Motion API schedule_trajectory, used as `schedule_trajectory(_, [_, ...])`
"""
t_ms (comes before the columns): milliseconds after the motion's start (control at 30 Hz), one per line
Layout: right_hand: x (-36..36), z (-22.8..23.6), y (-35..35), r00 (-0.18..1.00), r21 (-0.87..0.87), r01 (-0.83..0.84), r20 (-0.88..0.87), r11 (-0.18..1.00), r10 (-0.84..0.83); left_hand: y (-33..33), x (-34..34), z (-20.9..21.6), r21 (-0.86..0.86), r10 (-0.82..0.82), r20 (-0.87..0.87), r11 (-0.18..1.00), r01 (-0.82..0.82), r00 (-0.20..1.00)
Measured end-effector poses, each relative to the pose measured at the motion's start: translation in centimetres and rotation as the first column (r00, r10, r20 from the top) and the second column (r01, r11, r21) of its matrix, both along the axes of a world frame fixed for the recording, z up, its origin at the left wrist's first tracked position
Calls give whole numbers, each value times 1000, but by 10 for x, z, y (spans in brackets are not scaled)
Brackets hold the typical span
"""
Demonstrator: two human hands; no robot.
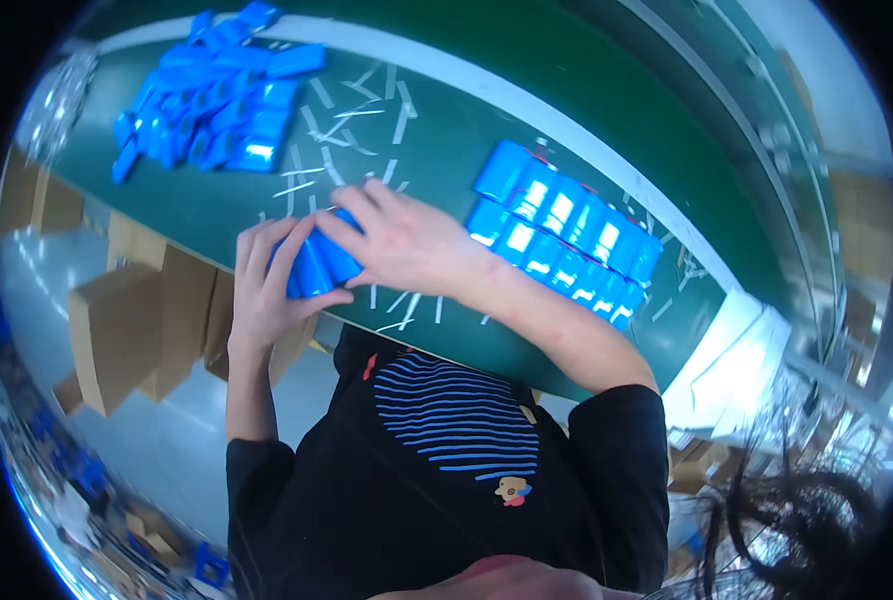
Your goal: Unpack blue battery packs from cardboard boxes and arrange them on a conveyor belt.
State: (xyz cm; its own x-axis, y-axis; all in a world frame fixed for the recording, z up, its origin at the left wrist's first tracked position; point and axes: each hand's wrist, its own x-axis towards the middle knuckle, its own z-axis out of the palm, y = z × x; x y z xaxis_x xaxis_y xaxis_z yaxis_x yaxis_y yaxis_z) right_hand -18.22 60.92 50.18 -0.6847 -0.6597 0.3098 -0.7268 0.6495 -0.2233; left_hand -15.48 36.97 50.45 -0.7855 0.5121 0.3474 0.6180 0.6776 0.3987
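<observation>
Near the front edge of the green table, my left hand is closed round the left side of a blue shrink-wrapped battery pack. My right hand reaches across from the right and grips the same pack at its top and right side, its fingers bent over it. Part of the pack is hidden behind my fingers. To the right of my right forearm stand two neat rows of similar blue packs, with bits of red wire showing between them. A loose heap of blue packs lies at the far left.
Thin white strips lie scattered over the green tabletop between heap and rows. A white sheet covers the table's right end. Open cardboard boxes stand below the front edge at left. A pale rail runs along the back.
</observation>
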Motion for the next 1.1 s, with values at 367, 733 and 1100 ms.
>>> schedule_trajectory(367, [161, 61, 234, 600, -46, 785, 306, 618, -740, 111, -80, 35, 15, -379, -24, 925, 380, 925])
schedule_trajectory(733, [181, 11, 312, 580, 120, 775, 255, 621, -774, 158, -130, 6, -238, -504, 82, 828, 508, 860])
schedule_trajectory(1100, [226, 2, 259, 584, -61, 794, 354, 605, -730, 143, -51, -5, -155, -484, 31, 862, 482, 875])
